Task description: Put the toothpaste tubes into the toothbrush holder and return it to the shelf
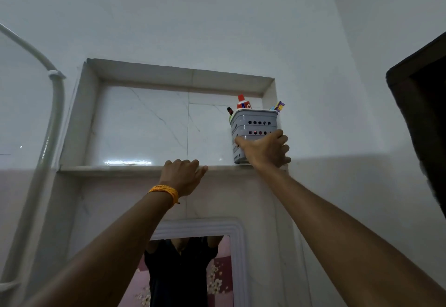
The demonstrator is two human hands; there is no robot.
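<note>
A grey perforated toothbrush holder (253, 125) stands at the right end of the marble shelf (115, 168), inside a wall niche above me. A toothpaste tube with a red cap (242, 102) sticks out of its top, a dark handle (229, 110) pokes out on the left, and a purple and yellow tip (279, 106) on the right. My right hand (264, 150) is wrapped around the holder's lower half. My left hand (183, 176), with an orange thread band at the wrist, rests with fingers curled over the shelf's front edge.
The niche's right wall (270, 96) is close beside the holder. A white pipe (50, 118) runs down the left wall. A white-framed mirror (193, 270) hangs below the shelf. A dark door frame (420, 118) stands at the right.
</note>
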